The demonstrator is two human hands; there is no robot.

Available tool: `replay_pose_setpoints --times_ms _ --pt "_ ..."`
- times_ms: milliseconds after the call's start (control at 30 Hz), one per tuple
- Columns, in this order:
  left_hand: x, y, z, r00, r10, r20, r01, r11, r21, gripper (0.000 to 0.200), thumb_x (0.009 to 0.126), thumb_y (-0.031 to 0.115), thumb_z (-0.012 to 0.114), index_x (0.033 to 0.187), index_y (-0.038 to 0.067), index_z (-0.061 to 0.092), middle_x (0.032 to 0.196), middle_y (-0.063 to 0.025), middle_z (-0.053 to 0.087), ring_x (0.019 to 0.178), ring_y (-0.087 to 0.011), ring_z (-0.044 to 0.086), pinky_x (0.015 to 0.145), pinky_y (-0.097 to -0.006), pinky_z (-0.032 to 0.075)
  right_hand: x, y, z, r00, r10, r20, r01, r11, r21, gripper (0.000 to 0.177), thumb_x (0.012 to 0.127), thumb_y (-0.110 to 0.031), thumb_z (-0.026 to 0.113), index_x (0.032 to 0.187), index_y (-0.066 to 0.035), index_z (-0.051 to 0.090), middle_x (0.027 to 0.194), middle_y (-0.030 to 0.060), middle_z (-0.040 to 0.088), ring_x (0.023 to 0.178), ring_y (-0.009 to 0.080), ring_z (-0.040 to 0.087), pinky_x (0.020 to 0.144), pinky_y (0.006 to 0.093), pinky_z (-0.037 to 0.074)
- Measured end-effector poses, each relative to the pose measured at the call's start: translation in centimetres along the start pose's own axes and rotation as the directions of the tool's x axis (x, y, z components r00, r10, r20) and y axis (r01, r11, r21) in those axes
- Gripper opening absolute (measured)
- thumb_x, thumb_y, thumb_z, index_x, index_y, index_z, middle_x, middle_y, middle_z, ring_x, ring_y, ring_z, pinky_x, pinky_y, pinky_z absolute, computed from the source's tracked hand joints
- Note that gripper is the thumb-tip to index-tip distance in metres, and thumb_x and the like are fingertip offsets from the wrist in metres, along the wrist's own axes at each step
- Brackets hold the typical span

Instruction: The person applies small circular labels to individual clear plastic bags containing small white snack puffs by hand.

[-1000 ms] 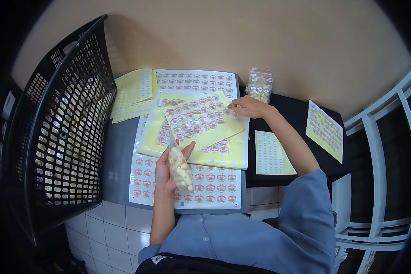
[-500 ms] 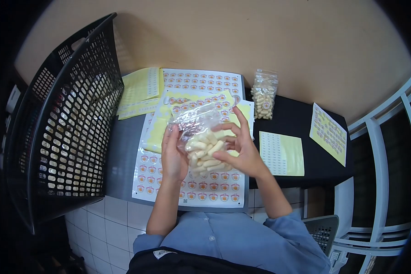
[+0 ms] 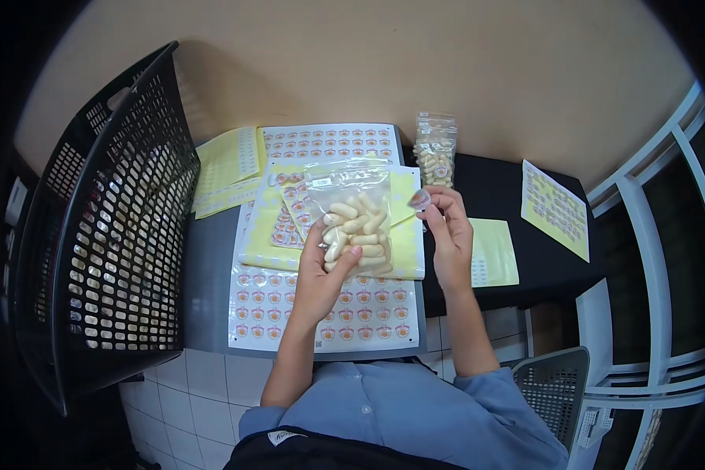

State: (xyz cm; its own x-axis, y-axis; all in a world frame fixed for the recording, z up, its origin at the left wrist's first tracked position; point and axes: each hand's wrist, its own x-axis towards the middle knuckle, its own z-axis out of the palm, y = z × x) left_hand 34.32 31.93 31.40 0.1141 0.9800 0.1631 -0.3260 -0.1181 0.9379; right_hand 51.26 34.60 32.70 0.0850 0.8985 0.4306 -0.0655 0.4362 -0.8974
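Note:
My left hand (image 3: 323, 270) holds a clear zip bag (image 3: 359, 223) of pale, finger-shaped snacks upright above the desk, thumb across its front. The bag's top is zipped shut and carries a small white label at its upper left. Between thumb and fingertips, my right hand (image 3: 451, 235) pinches a small round sticker (image 3: 420, 200), just right of the bag and apart from it. Beneath the bag lie sheets of yellow backing paper (image 3: 268, 254), a part-used sticker sheet (image 3: 288, 233) and large white sheets of printed stickers (image 3: 278, 317).
A tall black perforated basket (image 3: 125, 243) with contents stands at the left. Several filled zip bags (image 3: 437, 160) lean at the back on a black cloth. More sheets lie there: one yellow and white (image 3: 493, 251), one printed (image 3: 556, 210). Yellow sheets (image 3: 223, 168) rest at the back left.
Both hands were at the bag before. My right hand has moved off to the right and now shows a sticker in its fingers. The bag has been turned upright, facing me.

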Motion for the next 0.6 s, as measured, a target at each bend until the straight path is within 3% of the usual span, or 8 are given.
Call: replay_pose_setpoints --times_ms 33,67,133,167,200,267,400,600 --pt "-0.2 0.0 0.0 0.999 -0.038 -0.011 0.038 0.999 -0.020 0.045 0.079 0.004 0.053 0.118 0.000 0.033 0.101 -0.0096 0.052 0.090 -0.0127 0.053 0.075 -0.0224 0.045 0.1 -0.5 0.0 0.999 -0.007 0.031 0.008 0.999 -0.039 0.011 0.082 -0.009 0.048 0.081 0.001 0.051 0.101 0.0096 0.045 0.092 0.0145 0.046 0.076 0.0259 0.040" --pt "-0.2 0.0 0.1 0.999 -0.039 -0.011 0.039 0.999 -0.020 0.045 0.079 0.004 0.053 0.118 0.000 0.033 0.101 -0.0096 0.052 0.090 -0.0127 0.053 0.075 -0.0224 0.045 0.5 -1.2 -0.1 1.000 -0.006 0.031 0.007 0.999 -0.039 0.011 0.082 -0.009 0.048 0.081 0.001 0.051 0.101 0.0096 0.045 0.092 0.0145 0.046 0.076 0.0259 0.040" --pt "-0.2 -0.1 0.3 1.000 -0.027 0.003 0.027 1.000 0.000 0.043 0.079 0.004 0.053 0.117 0.000 0.034 0.100 -0.0097 0.053 0.089 -0.0125 0.054 0.074 -0.0222 0.045 1.5 -2.9 -0.4 0.924 -0.071 0.376 0.250 0.856 -0.452 0.008 0.078 -0.007 0.050 0.081 0.001 0.051 0.094 0.0108 0.048 0.089 0.0223 0.048 0.078 0.0298 0.037" --pt "-0.2 -0.1 0.3 1.000 -0.028 0.003 0.028 1.000 0.000 0.043 0.079 0.004 0.053 0.117 0.000 0.034 0.100 -0.0097 0.053 0.089 -0.0125 0.054 0.074 -0.0222 0.045 2.1 -3.9 -0.1 0.855 -0.142 0.500 0.414 0.766 -0.491 0.008 0.075 -0.007 0.052 0.078 0.000 0.051 0.089 0.0114 0.048 0.088 0.0271 0.046 0.079 0.0335 0.035" --pt "-0.2 0.0 0.4 0.999 -0.033 0.015 0.033 0.999 0.003 0.043 0.079 0.004 0.053 0.117 0.000 0.034 0.099 -0.0097 0.053 0.089 -0.0126 0.054 0.073 -0.0222 0.045 2.6 -4.7 0.1 0.855 -0.141 0.500 0.414 0.766 -0.491 0.008 0.075 -0.007 0.052 0.078 0.000 0.051 0.089 0.0114 0.048 0.088 0.0271 0.046 0.079 0.0335 0.035" --pt "-0.4 0.2 0.5 0.999 -0.039 0.029 0.038 0.999 0.010 0.042 0.079 0.004 0.054 0.116 0.000 0.034 0.099 -0.0097 0.054 0.089 -0.0126 0.054 0.073 -0.0221 0.045 3.4 -5.8 0.4 0.696 -0.127 0.707 0.636 0.568 -0.523 0.009 0.075 -0.008 0.053 0.076 0.000 0.050 0.087 0.0109 0.048 0.087 0.0257 0.045 0.077 0.0348 0.036" --pt "-0.5 0.5 0.6 0.998 -0.059 0.024 0.059 0.998 0.003 0.045 0.078 0.005 0.054 0.118 -0.002 0.033 0.099 -0.0100 0.054 0.088 -0.0123 0.054 0.074 -0.0225 0.045 4.1 -6.5 1.2 0.585 -0.108 0.804 0.756 0.431 -0.492 0.012 0.073 -0.009 0.052 0.076 0.002 0.053 0.086 0.0099 0.049 0.089 0.0233 0.045 0.076 0.0325 0.036" --pt "-0.6 0.6 0.6 0.999 -0.052 0.011 0.052 0.999 -0.004 0.044 0.078 0.005 0.055 0.116 -0.003 0.034 0.097 -0.0092 0.054 0.086 -0.0111 0.054 0.072 -0.0218 0.045 4.3 -6.3 1.9 0.544 -0.122 0.830 0.813 0.323 -0.485 0.013 0.066 -0.008 0.053 0.075 0.002 0.054 0.086 0.0094 0.050 0.089 0.0212 0.046 0.077 0.0313 0.036"
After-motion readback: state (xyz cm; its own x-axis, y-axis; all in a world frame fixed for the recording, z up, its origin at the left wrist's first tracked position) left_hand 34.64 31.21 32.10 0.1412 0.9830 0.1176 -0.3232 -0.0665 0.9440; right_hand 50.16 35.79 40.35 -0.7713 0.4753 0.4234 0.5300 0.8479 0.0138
